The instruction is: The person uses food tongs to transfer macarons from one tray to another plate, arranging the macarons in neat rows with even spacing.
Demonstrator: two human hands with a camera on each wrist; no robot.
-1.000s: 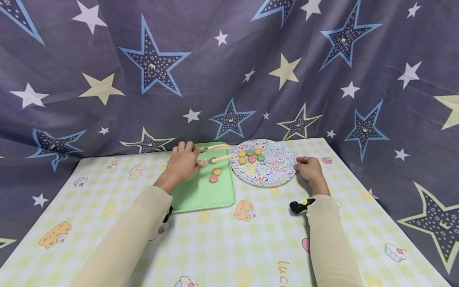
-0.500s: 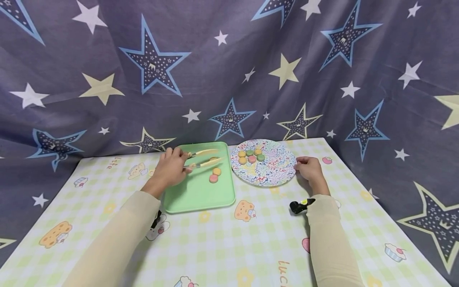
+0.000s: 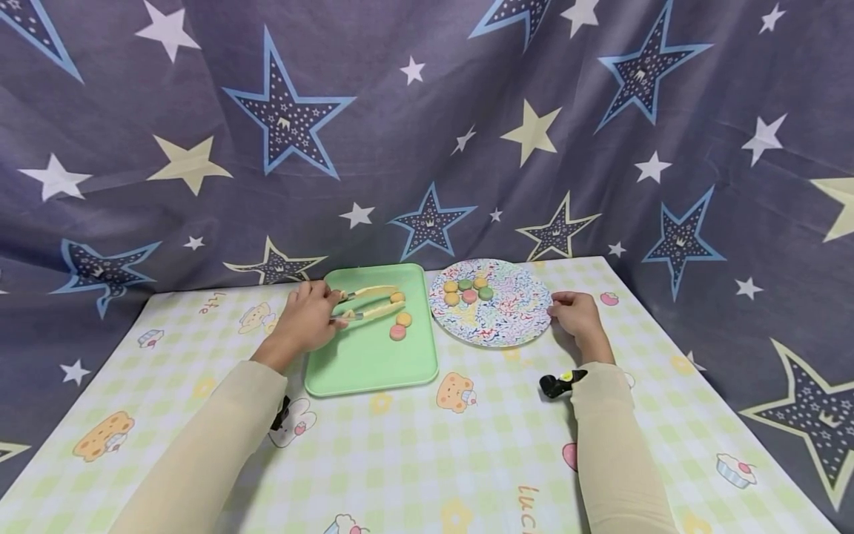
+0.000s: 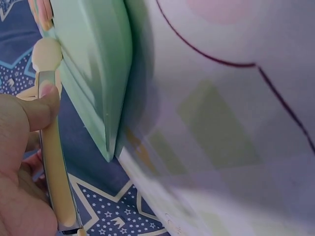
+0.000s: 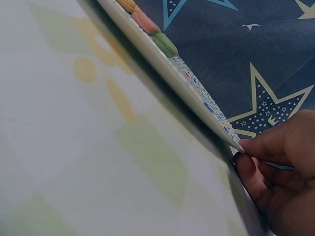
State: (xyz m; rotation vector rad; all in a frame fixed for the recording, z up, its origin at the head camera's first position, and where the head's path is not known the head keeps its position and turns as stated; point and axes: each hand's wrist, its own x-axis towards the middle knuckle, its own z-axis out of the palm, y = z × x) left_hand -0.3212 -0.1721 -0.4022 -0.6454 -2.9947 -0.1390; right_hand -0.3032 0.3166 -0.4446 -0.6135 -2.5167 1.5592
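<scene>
My left hand (image 3: 305,319) grips a pair of cream-tipped tongs (image 4: 55,167) with metal arms, thumb on one arm. The tongs reach over the green tray (image 3: 367,367), their two tips spread on either side of a yellow macaron (image 3: 397,297). Nearer the front of the tray, another yellow macaron (image 3: 403,319) lies against a pink macaron (image 3: 397,333). My right hand (image 3: 575,315) pinches the right rim of a round speckled plate (image 5: 197,98) between thumb and fingers. Several yellow, green and pink macarons sit grouped on the plate's left part, among them a green macaron (image 5: 165,44).
A checked tablecloth (image 3: 414,460) with printed cartoons covers the table. Behind the tray and plate, a dark star-patterned curtain (image 3: 373,148) hangs close to the table's back edge. The plate stands just right of the tray.
My left hand has drawn back to the left with the tongs, from near the plate to over the tray, and their tips now flank the back yellow macaron. My right hand stays at the plate.
</scene>
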